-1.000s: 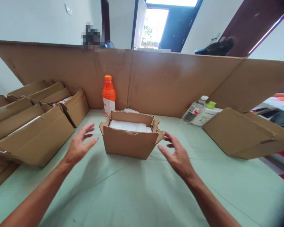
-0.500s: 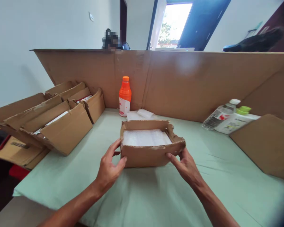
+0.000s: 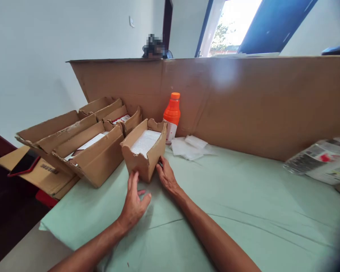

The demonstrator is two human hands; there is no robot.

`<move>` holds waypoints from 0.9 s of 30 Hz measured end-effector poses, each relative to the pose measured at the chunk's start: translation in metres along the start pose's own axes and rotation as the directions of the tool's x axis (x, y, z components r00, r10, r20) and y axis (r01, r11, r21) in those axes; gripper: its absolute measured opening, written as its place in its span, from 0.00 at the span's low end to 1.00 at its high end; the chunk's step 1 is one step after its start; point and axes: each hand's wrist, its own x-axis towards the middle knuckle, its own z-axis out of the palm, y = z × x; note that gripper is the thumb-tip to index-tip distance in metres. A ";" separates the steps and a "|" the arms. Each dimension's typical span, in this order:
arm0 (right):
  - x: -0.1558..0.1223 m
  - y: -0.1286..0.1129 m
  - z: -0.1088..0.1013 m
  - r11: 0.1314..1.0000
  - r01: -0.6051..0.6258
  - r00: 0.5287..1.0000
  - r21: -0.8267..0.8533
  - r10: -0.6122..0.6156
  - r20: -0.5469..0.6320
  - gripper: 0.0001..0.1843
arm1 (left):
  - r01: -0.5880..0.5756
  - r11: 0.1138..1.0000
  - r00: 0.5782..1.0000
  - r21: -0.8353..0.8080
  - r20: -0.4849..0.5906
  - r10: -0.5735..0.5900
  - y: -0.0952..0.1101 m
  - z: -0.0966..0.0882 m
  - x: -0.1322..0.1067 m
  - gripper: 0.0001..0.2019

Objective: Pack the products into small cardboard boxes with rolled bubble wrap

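A small open cardboard box stands on the green cloth, turned lengthwise away from me. Folded bubble wrap lies inside it. My left hand is open at the box's near end, its fingertips at the lower edge and its thumb apart. Along the right side of the box, my right hand rests with fingers stretched against the lower wall, not wrapped round it. Just behind the box stands an orange bottle with a white label, partly covered by the box's corner.
Several open cardboard boxes stand close together at the left, with papers in some. Translucent sheets lie right of the bottle. A tall cardboard panel closes the back. A clear plastic bottle lies at the right. Someone's head shows beyond the panel.
The box has moved left and away, turning from crosswise to lengthwise, to stand beside the other boxes. My left hand has loosened from its side, and my view has swung left.
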 end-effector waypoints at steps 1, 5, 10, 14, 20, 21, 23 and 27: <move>0.005 0.003 0.004 1.000 -0.005 1.000 0.010 0.005 0.017 0.34 | 0.000 1.000 1.000 -0.011 0.005 0.000 -0.001 0.005 0.012 0.40; 0.035 0.013 0.010 0.999 -0.009 0.995 0.034 0.006 0.105 0.46 | 0.005 0.999 1.000 -0.050 -0.005 -0.005 -0.009 0.019 0.064 0.41; 0.065 0.022 0.020 0.998 -0.026 0.990 -0.053 0.033 0.134 0.43 | -0.034 0.998 0.998 0.051 -0.053 0.036 -0.029 0.018 0.121 0.39; 0.068 0.023 0.028 0.989 -0.027 0.988 -0.145 0.048 0.148 0.39 | -0.023 0.993 0.997 0.118 -0.071 0.032 -0.044 0.006 0.140 0.34; 0.068 0.011 0.028 0.944 -0.019 0.978 -0.330 0.087 0.191 0.38 | -0.086 0.923 0.996 0.374 0.023 0.084 -0.047 0.004 0.137 0.33; 0.067 0.007 0.027 0.934 -0.016 0.978 -0.356 0.089 0.189 0.37 | -0.089 0.909 0.996 0.407 0.024 0.087 -0.046 0.004 0.136 0.33; 0.062 -0.006 0.025 0.917 -0.005 0.981 -0.399 0.082 0.177 0.34 | -0.105 0.893 0.994 0.437 0.037 0.099 -0.041 0.005 0.134 0.31; 0.032 -0.031 0.019 0.869 0.051 0.981 -0.492 0.049 0.188 0.22 | -0.161 0.898 0.986 0.409 0.111 0.126 -0.035 0.006 0.122 0.31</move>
